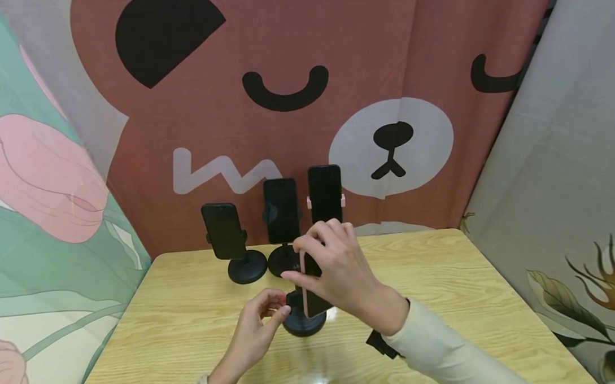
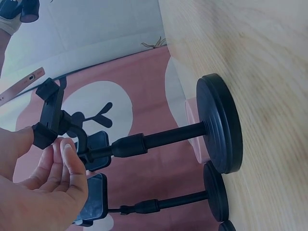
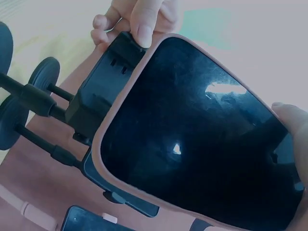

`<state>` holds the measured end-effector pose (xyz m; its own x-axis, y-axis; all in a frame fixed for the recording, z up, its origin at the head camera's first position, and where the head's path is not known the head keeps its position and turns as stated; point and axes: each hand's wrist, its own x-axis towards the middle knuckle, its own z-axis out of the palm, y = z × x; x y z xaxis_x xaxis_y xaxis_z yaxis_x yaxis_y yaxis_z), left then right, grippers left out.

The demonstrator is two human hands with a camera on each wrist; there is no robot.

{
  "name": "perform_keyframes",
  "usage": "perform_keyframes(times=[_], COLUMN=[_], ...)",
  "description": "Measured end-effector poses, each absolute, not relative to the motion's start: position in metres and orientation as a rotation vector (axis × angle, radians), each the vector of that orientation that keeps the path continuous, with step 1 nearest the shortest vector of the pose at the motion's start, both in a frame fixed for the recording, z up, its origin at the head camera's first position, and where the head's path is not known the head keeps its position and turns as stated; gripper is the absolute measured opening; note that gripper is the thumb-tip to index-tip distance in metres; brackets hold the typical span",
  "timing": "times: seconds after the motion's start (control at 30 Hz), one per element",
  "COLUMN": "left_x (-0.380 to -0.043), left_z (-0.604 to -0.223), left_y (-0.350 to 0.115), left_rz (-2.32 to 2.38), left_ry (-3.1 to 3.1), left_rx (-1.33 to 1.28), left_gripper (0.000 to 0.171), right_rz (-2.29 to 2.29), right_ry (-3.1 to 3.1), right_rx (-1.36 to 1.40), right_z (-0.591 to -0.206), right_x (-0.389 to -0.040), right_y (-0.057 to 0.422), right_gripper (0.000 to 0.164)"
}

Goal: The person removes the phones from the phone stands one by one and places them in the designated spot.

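Observation:
My left hand pinches one jaw of the clamp on a black phone stand. The stand's round base rests on the table and its pole rises from the middle. In my right hand is a smartphone with a pink case and a dark screen, gripped by its edges. The right wrist view shows the phone's near corner just in front of the clamp; whether they touch, I cannot tell. No phone sits between the clamp's jaws.
Behind stand three more phones in holders: a left phone, a middle phone and a right phone with pink clips. They share the wooden table. A brown bear-print curtain hangs at the table's back edge.

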<state>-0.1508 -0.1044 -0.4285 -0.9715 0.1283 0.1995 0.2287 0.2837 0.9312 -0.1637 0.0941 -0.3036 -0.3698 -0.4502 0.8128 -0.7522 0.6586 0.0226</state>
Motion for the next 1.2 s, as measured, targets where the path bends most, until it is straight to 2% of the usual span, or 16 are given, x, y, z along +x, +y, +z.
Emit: perform_keyframes(times=[0.87,1.2], left_x=[-0.150,-0.151], left_z=[-0.431,-0.433], left_y=[-0.104,-0.103], left_rz=[-1.887,-1.919], left_ry=[-2.369,-2.390], left_rx=[-0.342,-0.388], left_gripper=[0.013,0.021], right_rz=[0.365,0.375], right_ry=[-2.114,-2.169], right_rx=[0.835,0.776], right_z=[-0.319,-0.330], right_x=[-0.178,-0.181], right_y=[0.128,0.141], right_gripper=[0.050,0.051])
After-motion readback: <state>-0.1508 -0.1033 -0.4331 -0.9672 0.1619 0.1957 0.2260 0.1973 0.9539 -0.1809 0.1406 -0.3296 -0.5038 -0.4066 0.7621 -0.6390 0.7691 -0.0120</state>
